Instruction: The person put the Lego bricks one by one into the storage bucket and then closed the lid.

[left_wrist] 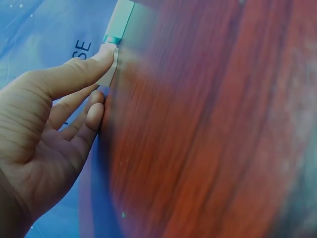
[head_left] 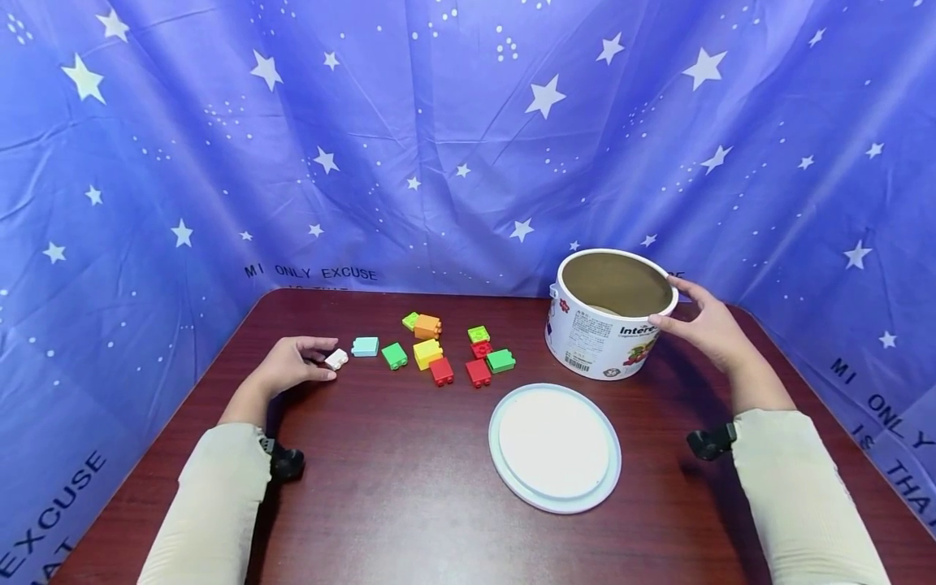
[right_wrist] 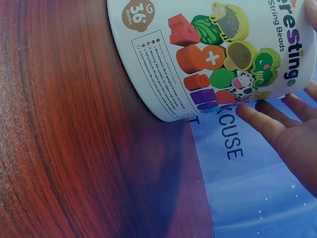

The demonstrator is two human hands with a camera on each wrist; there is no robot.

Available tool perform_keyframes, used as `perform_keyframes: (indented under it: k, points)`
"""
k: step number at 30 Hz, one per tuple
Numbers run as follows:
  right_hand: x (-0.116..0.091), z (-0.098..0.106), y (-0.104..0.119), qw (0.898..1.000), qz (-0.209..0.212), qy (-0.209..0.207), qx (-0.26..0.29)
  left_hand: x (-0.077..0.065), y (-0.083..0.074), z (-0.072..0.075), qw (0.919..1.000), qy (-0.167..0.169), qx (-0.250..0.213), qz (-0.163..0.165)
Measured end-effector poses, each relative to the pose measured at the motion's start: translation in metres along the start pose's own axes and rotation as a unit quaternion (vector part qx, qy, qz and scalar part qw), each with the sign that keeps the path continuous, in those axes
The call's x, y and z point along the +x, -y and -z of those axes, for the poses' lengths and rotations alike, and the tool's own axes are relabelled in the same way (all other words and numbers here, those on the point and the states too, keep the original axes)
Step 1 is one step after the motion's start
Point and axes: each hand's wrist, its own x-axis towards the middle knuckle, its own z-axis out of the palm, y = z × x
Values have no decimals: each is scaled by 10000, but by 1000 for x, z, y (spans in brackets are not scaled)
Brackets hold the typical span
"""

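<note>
At the left of the table, my left hand pinches a small white toy block between thumb and fingers. In the left wrist view the thumb covers part of this white block, and a light blue block lies just beyond it. My right hand holds the right side of a white round bucket at its rim, thumb towards the front and fingers around the back. The bucket stands upright, its top uncovered. Printed shapes cover the bucket's side in the right wrist view.
Several loose blocks lie mid-table, among them a green block, a yellow block, an orange block and a red block. A round white lid lies flat before the bucket. A blue starry curtain hangs behind.
</note>
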Motion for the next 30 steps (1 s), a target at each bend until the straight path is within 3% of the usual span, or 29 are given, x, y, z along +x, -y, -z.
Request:
perform_keyframes:
  k: [12, 23, 30]
  points:
    - [2, -4, -4, 9875, -200, 223, 1548, 5, -6, -5, 9989, 126, 451, 48]
    - [1, -5, -7, 9817, -278, 208, 1873, 7, -12, -9, 9977, 93, 651, 169]
    - [3, -6, -8, 9823, -304, 279, 1829, 3, -16, -9, 9991, 202, 269, 256]
